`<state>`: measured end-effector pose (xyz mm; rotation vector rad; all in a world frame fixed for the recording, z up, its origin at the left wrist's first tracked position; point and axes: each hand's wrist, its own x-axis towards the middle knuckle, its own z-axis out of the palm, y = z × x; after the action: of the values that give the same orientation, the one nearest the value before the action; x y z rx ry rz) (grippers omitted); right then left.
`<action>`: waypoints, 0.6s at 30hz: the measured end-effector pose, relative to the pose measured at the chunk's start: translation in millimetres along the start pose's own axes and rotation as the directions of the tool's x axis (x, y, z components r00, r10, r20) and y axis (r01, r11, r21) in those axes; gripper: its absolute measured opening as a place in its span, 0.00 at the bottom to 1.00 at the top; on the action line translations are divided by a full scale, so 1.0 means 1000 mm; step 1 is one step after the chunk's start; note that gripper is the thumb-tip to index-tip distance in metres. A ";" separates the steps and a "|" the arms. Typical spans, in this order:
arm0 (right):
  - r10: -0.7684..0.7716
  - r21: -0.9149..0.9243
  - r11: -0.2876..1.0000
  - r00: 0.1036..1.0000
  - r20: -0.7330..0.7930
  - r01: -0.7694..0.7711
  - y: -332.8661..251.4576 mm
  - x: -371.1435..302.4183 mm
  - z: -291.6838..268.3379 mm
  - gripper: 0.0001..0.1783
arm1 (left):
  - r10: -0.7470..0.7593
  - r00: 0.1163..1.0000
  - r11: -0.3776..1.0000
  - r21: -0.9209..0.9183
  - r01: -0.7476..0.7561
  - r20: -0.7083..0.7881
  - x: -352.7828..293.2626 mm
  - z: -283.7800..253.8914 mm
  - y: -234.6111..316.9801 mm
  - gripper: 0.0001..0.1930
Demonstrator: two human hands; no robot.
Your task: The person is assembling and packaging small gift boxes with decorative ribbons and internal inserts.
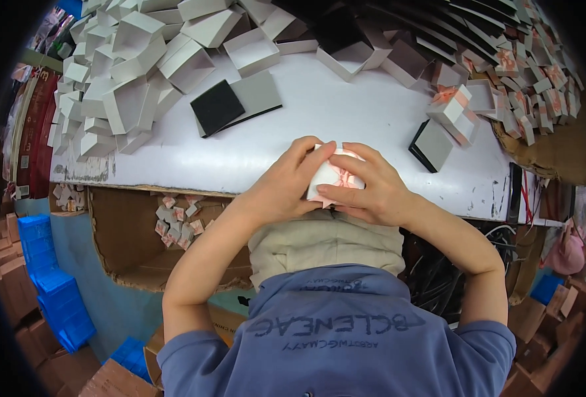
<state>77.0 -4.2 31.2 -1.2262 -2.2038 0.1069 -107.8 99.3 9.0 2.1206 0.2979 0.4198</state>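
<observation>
A small white gift box [322, 176] with a pink ribbon bow is held between my two hands, at the front edge of the white table, just above my lap. My left hand [283, 180] wraps its left side, fingers curled over the far edge. From the right, my right hand [380, 185] grips it, with the fingers spread over the top beside the bow. The underside of the box and parts of both thumbs are hidden.
White open boxes [131, 102] pile up at the back left. Black and grey flat pads [219, 109] lie mid-table, more pads [432, 144] to the right. Ribboned boxes [531, 99] heap at far right. Below the table edge, a cardboard carton [124, 231] holds small ribboned boxes.
</observation>
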 end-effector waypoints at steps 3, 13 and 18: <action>0.019 0.073 0.997 0.999 0.043 -0.022 0.004 0.002 -0.001 0.28 | 0.206 0.968 0.913 0.384 -0.136 -0.146 -0.003 0.000 0.004 0.42; 0.220 0.384 0.817 0.848 0.482 -0.431 -0.034 0.061 0.021 0.43 | -0.238 0.891 0.962 -0.218 0.163 -0.387 -0.088 -0.013 0.016 0.28; 0.164 0.358 0.811 0.767 0.620 -0.463 -0.042 0.102 0.048 0.36 | -0.747 0.637 0.617 -0.559 0.553 -0.194 -0.148 -0.039 0.029 0.28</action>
<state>-20.0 62.7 54.4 -1.3682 -2.1714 1.2604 -257.7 58.9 26.2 1.2920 1.1018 0.4237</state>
